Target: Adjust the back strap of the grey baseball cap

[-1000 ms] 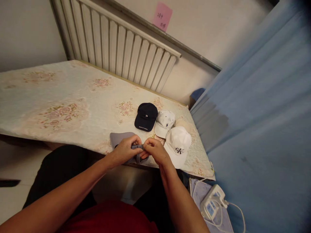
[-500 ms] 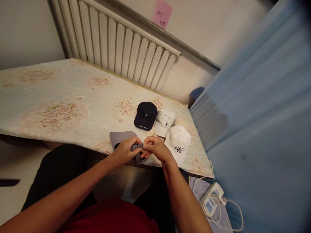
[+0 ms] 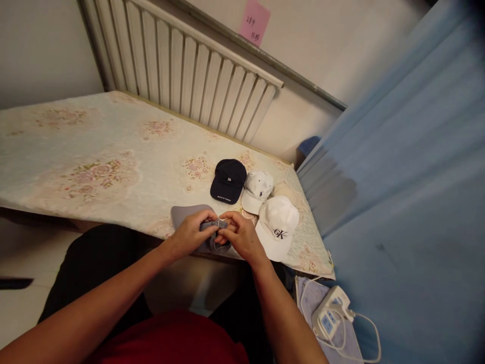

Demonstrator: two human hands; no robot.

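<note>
At the near edge of a bed, low in the centre of the frame, a seated person works at the back strap [image 3: 217,224] of a grey cap [image 3: 188,215]. The left hand [image 3: 190,233] and the right hand [image 3: 239,236] meet over it, the fingertips of both pinched shut on the strap, where a small bright buckle or clasp shows between them. The cap lies with its brim pointing toward the left of the frame and its rear toward the person; its crown is mostly hidden under the hands. Judging by the grip, the strap adjustment is under way and not finished, as both hands are on the band and the cap has not been set down with the others.

Three more caps rest just right of centre, close together: a navy cap [image 3: 228,180] with small white lettering, a pale cap [image 3: 257,191] beside it, and a white cap [image 3: 277,226] bearing a black logo, nearest the right hand. All look like soft cotton with stiff curved brims. The mattress cover [image 3: 94,167] is quilted, pale and printed with pink flowers. A ribbed white radiator [image 3: 182,65] fills the upper left, a pink note [image 3: 254,23] is stuck above it, and a blue curtain [image 3: 409,177] hangs in folds at right. A white power strip [image 3: 330,316] lies at lower right.
</note>
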